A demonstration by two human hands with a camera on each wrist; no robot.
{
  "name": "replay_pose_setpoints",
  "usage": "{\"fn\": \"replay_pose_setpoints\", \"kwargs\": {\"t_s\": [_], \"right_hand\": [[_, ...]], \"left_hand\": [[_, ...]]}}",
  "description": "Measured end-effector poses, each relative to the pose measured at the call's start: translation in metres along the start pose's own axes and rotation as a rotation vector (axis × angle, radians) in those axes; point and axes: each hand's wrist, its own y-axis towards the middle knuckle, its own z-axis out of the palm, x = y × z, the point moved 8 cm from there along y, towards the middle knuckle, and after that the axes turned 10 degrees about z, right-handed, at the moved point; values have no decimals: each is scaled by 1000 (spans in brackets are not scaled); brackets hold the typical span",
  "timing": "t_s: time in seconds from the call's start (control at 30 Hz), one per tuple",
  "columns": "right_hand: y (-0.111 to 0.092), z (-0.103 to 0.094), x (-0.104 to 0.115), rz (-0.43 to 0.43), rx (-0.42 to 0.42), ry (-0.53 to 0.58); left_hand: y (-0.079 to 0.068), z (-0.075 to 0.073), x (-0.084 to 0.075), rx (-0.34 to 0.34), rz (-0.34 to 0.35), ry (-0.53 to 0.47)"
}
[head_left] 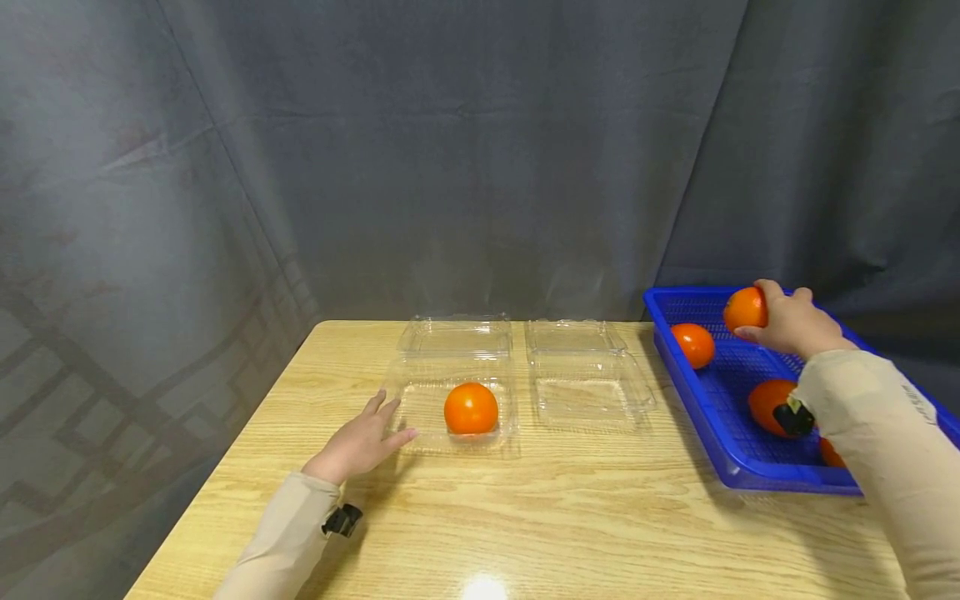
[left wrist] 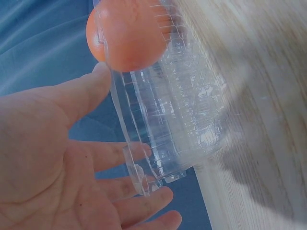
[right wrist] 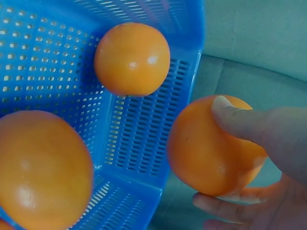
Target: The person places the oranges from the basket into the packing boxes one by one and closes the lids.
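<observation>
My right hand [head_left: 798,323] holds a smooth, round orange fruit [head_left: 746,309] above the back of a blue basket [head_left: 757,475]. In the right wrist view its thumb [right wrist: 240,120] lies across the fruit, with fingers below it. My left hand [head_left: 360,444] has its fingers spread at the left edge of a clear plastic clamshell box [head_left: 420,408]. From the left wrist, its thumb tip appears at the box's rim. One orange fruit [head_left: 471,408] sits in that box, towards its right side. The box's lid [head_left: 455,336] lies folded back behind it.
A second clear clamshell box [head_left: 588,396] stands opened to the right. Inside the basket lie more orange fruits, one at the back left [head_left: 693,345], one in the middle [head_left: 768,404], another partly behind my right sleeve. A grey curtain [head_left: 480,167] hangs behind the wooden table [head_left: 525,517].
</observation>
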Motion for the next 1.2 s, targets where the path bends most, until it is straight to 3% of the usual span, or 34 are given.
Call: {"fn": "replay_pose_setpoints", "kwargs": {"t_s": [1.2], "right_hand": [[-8, -8, 16, -41, -23, -35]], "left_hand": [[0, 1, 0, -1, -2, 3]]}}
